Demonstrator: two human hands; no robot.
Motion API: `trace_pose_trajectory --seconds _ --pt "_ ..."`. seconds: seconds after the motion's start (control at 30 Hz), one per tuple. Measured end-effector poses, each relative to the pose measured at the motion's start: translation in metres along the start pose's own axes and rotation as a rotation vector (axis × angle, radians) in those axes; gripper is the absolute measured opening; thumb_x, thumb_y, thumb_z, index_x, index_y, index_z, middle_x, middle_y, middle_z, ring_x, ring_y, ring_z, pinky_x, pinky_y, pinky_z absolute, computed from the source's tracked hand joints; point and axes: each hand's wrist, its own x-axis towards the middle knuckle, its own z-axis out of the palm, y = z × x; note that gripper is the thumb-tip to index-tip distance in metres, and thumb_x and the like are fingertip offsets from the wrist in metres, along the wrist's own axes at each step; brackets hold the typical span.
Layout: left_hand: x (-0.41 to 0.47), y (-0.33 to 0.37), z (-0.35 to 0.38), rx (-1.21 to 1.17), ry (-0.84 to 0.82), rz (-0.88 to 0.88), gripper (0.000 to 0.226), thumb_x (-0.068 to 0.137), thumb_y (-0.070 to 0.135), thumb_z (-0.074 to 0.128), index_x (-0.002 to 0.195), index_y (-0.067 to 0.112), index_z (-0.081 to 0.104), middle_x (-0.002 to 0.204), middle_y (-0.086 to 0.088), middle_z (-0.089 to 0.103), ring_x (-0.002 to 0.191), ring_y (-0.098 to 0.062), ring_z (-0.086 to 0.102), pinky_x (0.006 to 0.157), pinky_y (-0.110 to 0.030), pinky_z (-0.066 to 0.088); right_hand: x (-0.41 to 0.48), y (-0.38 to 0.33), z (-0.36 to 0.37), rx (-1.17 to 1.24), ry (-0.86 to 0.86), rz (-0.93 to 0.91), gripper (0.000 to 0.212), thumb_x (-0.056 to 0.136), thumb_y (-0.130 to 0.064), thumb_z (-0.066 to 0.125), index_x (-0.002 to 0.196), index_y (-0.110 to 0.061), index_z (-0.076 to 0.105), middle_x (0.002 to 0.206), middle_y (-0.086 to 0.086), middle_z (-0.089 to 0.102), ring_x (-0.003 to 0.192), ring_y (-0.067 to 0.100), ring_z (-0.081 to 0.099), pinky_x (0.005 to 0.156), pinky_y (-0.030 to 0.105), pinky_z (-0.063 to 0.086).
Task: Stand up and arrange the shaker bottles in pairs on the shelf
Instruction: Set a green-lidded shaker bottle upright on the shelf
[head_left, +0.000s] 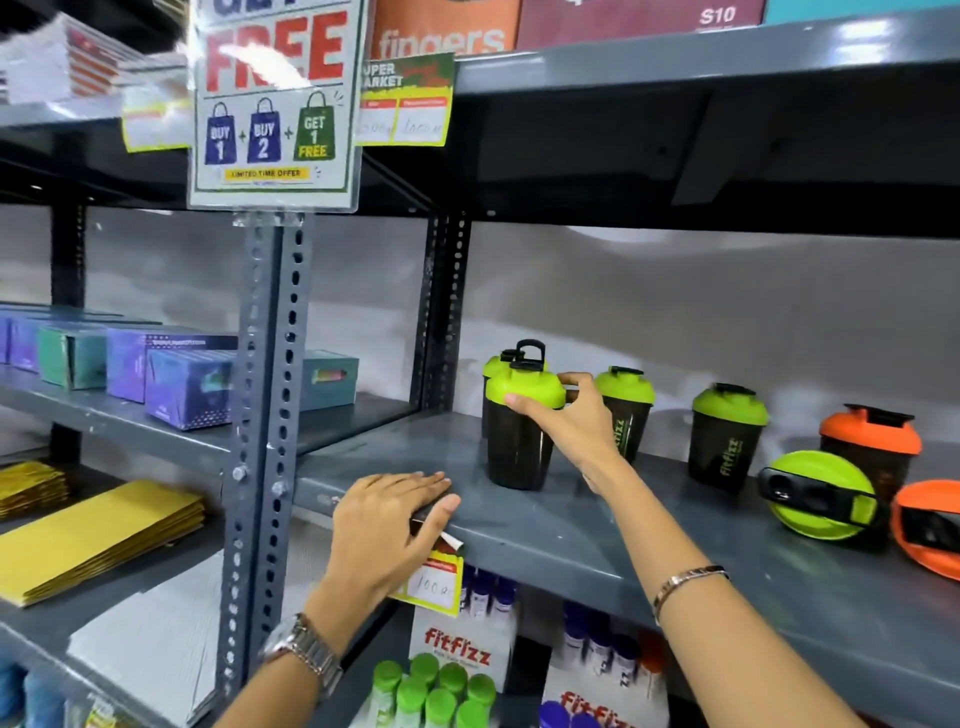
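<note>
Green-lidded shaker bottle stands mid-frame on the shelf; right hand fingers clamp its lid, left hand flat, fingers together. Best slide it snug against the rear bottle, keeping it upright.

Green-lidded shaker bottles: five. Two paired at centre of frame, front one and rear one; two upright to right; one on its side, far right. Orange-lidded: two, one upright, one lying at right edge. Hands: two.
</note>
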Motion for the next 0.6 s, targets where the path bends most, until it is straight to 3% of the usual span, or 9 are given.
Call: trace_pose_trajectory --seconds 0.1,0.23,0.3,0.4,0.47,0.53,0.6 --pt "-0.001 -0.005 0.004 -0.012 0.037 0.014 0.049 0.092 0.053 0.036 0.09 0.026 0.077 0.092 0.012 0.074 0.091 -0.005 0.068 0.083 -0.021 0.039 -0.004 0.006 0.001 0.036 -0.044 0.005 0.067 0.064 -0.045 0.079 0.117 -0.024 0.045 0.126 0.007 0.054 0.113 0.021 0.052 0.089 0.029 0.042" --pt "0.0 -0.008 0.01 -0.026 0.104 0.024 0.062 0.094 0.058 0.026 0.087 0.025 0.078 0.089 0.01 0.074 0.088 -0.005 0.069 0.083 -0.022 0.041 -0.009 0.008 0.01 -0.208 -0.034 -0.015 0.094 0.057 -0.054 0.08 0.133 -0.023 0.034 0.135 0.013 0.035 0.129 0.028 0.036 0.106 0.038 0.034" --pt "0.0 -0.009 0.011 -0.029 0.115 0.035 0.06 0.094 0.057 0.028 0.087 0.025 0.078 0.089 0.01 0.074 0.087 -0.005 0.069 0.083 -0.022 0.04 -0.006 0.007 0.013 -0.218 -0.01 0.002 0.096 0.06 -0.045 0.082 0.137 -0.019 0.03 0.136 0.013 0.036 0.13 0.03 0.037 0.104 0.036 0.034" --pt "0.001 -0.011 0.013 -0.027 0.131 0.04 0.045 0.088 0.05 0.042 0.085 0.024 0.078 0.087 0.01 0.075 0.085 -0.006 0.069 0.083 -0.021 0.04 0.004 0.004 0.012 0.039 -0.147 0.145 0.097 0.066 -0.021 0.077 0.144 -0.016 0.019 0.124 0.006 0.047 0.116 0.023 0.045 0.091 0.031 0.037" --pt "0.001 -0.011 0.014 -0.025 0.133 0.04 0.042 0.086 0.048 0.044 0.085 0.024 0.078 0.087 0.009 0.075 0.085 -0.006 0.069 0.083 -0.021 0.039 0.008 0.007 0.017 0.089 -0.215 0.217 0.111 0.06 -0.027 0.079 0.146 -0.014 0.011 0.128 0.006 0.046 0.119 0.023 0.044 0.097 0.036 0.038" --pt "0.0 -0.01 0.014 -0.023 0.137 0.038 0.042 0.086 0.048 0.044 0.085 0.024 0.078 0.087 0.009 0.075 0.086 -0.006 0.069 0.083 -0.022 0.04 0.009 0.011 0.025 -0.057 -0.18 0.182 0.12 0.053 -0.04 0.085 0.145 -0.013 0.013 0.139 0.009 0.04 0.13 0.026 0.04 0.106 0.041 0.036" --pt "0.0 -0.01 0.014 -0.021 0.138 0.042 0.042 0.087 0.048 0.044 0.086 0.024 0.078 0.087 0.009 0.075 0.086 -0.005 0.069 0.083 -0.022 0.04 0.008 0.013 0.031 -0.144 -0.115 0.134 0.108 0.053 -0.039 0.086 0.137 -0.01 0.024 0.134 0.01 0.046 0.125 0.028 0.046 0.102 0.042 0.041"
